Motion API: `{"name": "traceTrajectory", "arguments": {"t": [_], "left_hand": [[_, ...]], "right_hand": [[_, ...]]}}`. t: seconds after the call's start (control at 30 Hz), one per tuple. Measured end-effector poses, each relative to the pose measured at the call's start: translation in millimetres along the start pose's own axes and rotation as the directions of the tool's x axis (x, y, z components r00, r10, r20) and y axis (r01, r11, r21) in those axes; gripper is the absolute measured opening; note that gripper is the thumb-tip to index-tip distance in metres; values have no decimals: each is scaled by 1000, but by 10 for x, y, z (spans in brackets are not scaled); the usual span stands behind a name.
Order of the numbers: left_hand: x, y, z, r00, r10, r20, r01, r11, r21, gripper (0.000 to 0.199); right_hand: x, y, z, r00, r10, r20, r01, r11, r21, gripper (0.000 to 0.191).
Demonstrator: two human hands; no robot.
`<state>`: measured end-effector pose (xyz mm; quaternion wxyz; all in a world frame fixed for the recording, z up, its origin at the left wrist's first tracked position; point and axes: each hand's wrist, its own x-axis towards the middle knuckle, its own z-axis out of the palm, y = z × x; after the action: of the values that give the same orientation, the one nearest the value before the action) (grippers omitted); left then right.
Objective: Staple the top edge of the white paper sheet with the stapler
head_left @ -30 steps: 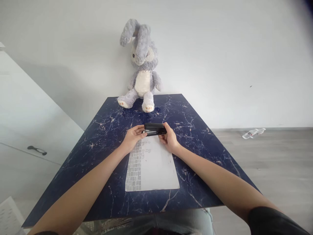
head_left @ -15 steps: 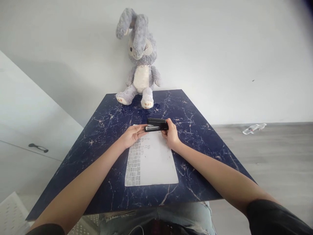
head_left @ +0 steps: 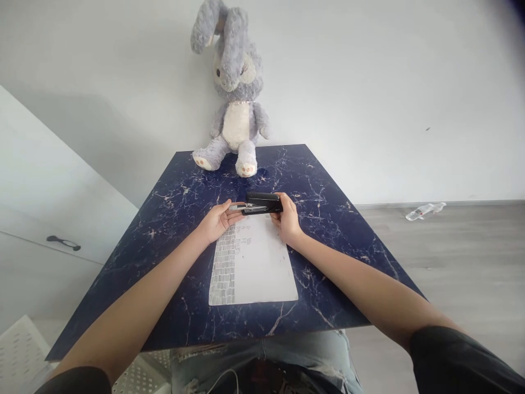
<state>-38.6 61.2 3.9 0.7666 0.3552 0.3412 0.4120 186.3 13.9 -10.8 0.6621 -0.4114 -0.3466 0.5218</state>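
Note:
A black stapler [head_left: 263, 202] is held above the paper, its top arm lifted from its base so that the metal inside shows. My right hand [head_left: 288, 219] is wrapped around its right end. At its left end is my left hand [head_left: 217, 221], palm turned up, fingers under the front of the stapler and thumb above. A thin silver strip [head_left: 236, 207] juts out of the stapler's front between that thumb and the fingers; whether it is part of the stapler or loose staples I cannot tell. Beneath lies a sheet of paper [head_left: 262, 273] with handwriting and a grey-patterned left strip.
A grey plush rabbit [head_left: 237, 123] sits at the back of the dark blue marbled table [head_left: 336, 262], against the wall. A clear plastic bottle [head_left: 424, 211] lies on the floor to the right. At the left is a white cabinet door with a dark handle [head_left: 63, 242].
The silver strip now sticks out of the stapler's front, where it was not visible before. My left hand has shifted slightly left and its thumb has lifted. The whole view has tilted a little.

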Motion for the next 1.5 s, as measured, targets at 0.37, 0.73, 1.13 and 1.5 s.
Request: {"name": "traceTrajectory", "arguments": {"t": [0.37, 0.73, 1.13, 1.5], "left_hand": [[-9, -83, -1, 958, 288, 9, -286, 945, 161, 19], [87, -59, -87, 946, 318, -58, -321, 945, -67, 15], [100, -44, -87, 937, 341, -81, -343, 939, -12, 22], [117, -13, -116, 942, 317, -114, -327, 941, -85, 21]], "right_hand": [[-4, -33, -23, 987, -127, -99, 118, 989, -94, 35], [-77, 32, 16, 975, -185, 122, 210, 946, -247, 48], [-143, 58, 15, 907, -258, 332, 396, 788, -471, 44], [-148, 45, 12, 728, -399, 558, 686, 432, -586, 46]]}}
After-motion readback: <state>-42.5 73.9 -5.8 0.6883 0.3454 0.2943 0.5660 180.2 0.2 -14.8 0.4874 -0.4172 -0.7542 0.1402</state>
